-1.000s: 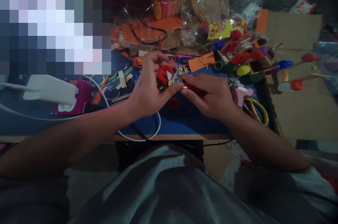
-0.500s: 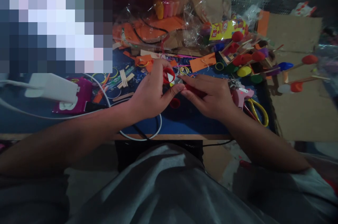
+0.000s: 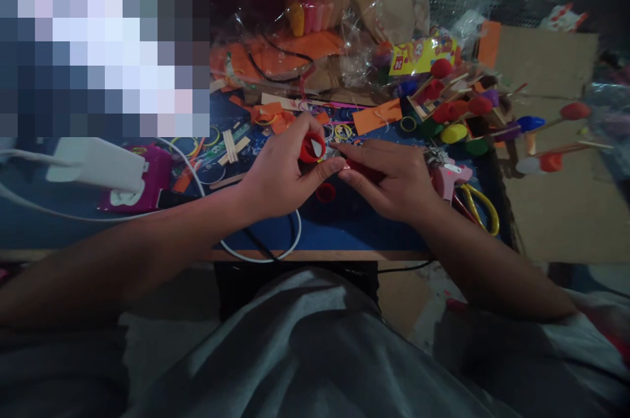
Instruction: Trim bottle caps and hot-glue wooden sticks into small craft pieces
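Note:
My left hand [image 3: 279, 168] is curled around a small red bottle cap [image 3: 312, 146], held between fingertips and thumb above the blue tabletop [image 3: 344, 234]. My right hand [image 3: 388, 175] lies beside it, fingers pressed together on a thin red piece whose shape I cannot make out. The fingertips of both hands meet near the cap. Another red cap [image 3: 325, 192] lies on the table just below them.
A pink glue gun [image 3: 450, 176] and yellow-handled scissors [image 3: 480, 208] lie right of my right hand. Coloured caps on sticks [image 3: 457, 109], orange paper scraps [image 3: 377, 116], rubber bands and wooden sticks [image 3: 230, 146] litter the back. A white charger [image 3: 93, 165] and cable [image 3: 256, 254] sit left.
My left hand turned the red cap and drew it in closer to the right hand's fingertips. The right hand stayed nearly still.

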Demonstrator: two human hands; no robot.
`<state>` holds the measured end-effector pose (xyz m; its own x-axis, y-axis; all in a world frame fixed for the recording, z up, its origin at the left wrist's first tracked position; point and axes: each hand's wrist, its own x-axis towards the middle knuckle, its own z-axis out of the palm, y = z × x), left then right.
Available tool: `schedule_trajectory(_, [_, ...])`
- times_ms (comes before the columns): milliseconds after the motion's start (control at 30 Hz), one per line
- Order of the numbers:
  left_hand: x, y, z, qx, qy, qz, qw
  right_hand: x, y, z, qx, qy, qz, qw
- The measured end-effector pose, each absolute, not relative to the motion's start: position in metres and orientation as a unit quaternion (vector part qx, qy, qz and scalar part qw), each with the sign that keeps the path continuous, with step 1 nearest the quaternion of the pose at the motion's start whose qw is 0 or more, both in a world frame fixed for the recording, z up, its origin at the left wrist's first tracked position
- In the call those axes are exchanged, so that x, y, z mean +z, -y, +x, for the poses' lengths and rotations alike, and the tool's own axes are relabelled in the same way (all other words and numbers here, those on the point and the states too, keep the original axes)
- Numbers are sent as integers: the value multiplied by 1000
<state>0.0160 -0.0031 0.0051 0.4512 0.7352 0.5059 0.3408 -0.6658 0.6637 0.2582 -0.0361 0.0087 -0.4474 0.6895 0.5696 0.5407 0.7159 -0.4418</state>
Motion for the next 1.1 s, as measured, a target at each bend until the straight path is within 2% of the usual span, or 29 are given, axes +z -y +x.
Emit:
schedule_trajectory(500, [-10,4,18,435,-331,804,232,8,37,256,75,843,-371,383])
schedule_trajectory(1100, [0,1,14,403,-324,815,261,10,37,259,132,831,-384,379])
